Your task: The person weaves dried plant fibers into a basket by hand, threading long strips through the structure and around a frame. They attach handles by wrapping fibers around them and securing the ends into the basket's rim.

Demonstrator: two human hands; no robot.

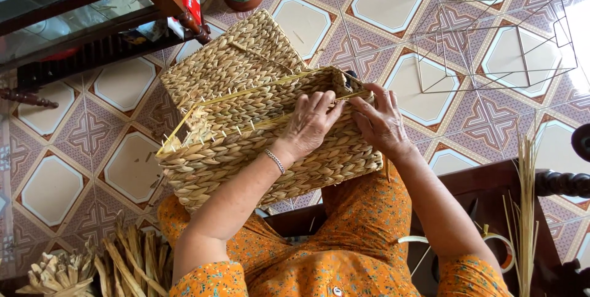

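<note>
Patterned tile floor (123, 85) first, with a bare wire frame (491, 45) lying off to the side. A big woven basket (246, 118) sits tipped on the person's lap, over the orange dress (362, 235). Left hand (310, 122) is spread flat on its top edge, loose grip. Right hand (381, 118) pinches a thin pale strand (289, 118) at the rim. Dried leaf bundle (123, 266) sits by the knee.

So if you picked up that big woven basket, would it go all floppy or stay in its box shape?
The woven basket would probably keep its shape: its walls stand square under the left hand and right hand. It is likely light for its size, being plaited dry fibre and hollow. The flat sides suggest it would not roll, though the loose strand ends poking out might snag.
</note>
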